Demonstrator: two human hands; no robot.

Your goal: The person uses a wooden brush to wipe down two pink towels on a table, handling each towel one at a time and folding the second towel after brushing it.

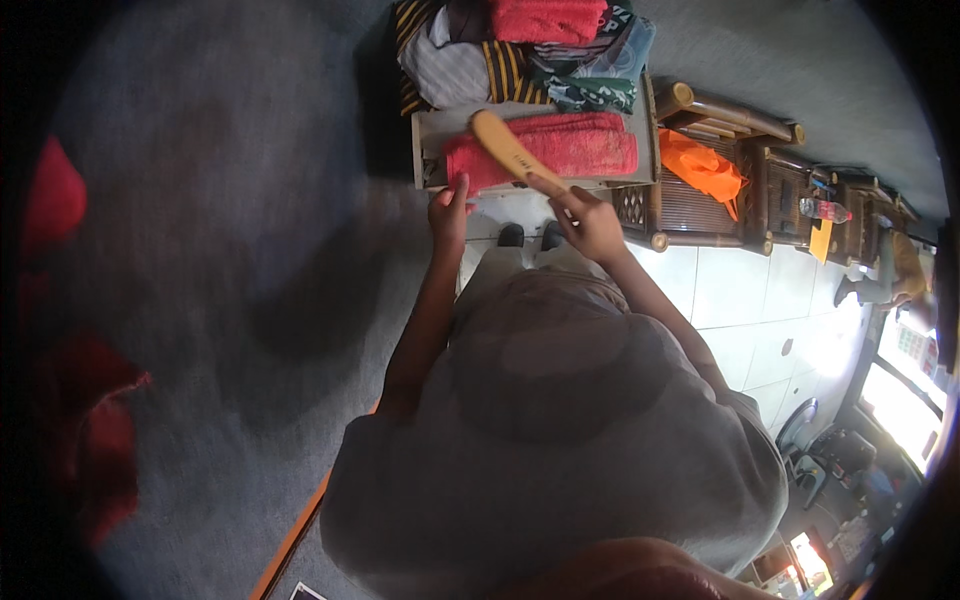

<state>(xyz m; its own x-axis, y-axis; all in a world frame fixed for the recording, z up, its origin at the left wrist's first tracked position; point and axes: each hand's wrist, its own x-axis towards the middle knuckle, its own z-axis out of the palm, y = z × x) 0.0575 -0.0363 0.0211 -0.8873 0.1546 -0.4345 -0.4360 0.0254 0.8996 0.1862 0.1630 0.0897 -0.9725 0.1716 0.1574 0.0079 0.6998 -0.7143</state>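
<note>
My right hand [592,225] grips the narrow end of a long, flat wooden tool [504,146], likely a wooden-backed brush, which bears writing. Its rounded end points up and left over a folded red towel [574,154]. The towel lies along the near side of a small pale tabletop [431,135]. At the towel's near left corner, my left hand [448,217] pinches the cloth with its thumb on top; its other fingers are partly hidden. Whether the tool touches the towel I cannot tell.
Behind the towel are folded striped and patterned cloths [517,71] and another red towel [551,19]. Bamboo furniture [697,199] on the right holds an orange bag [697,165] and a bottle [821,210]. Farther right, a person [900,266] sits. A grey wall [225,187] stands left.
</note>
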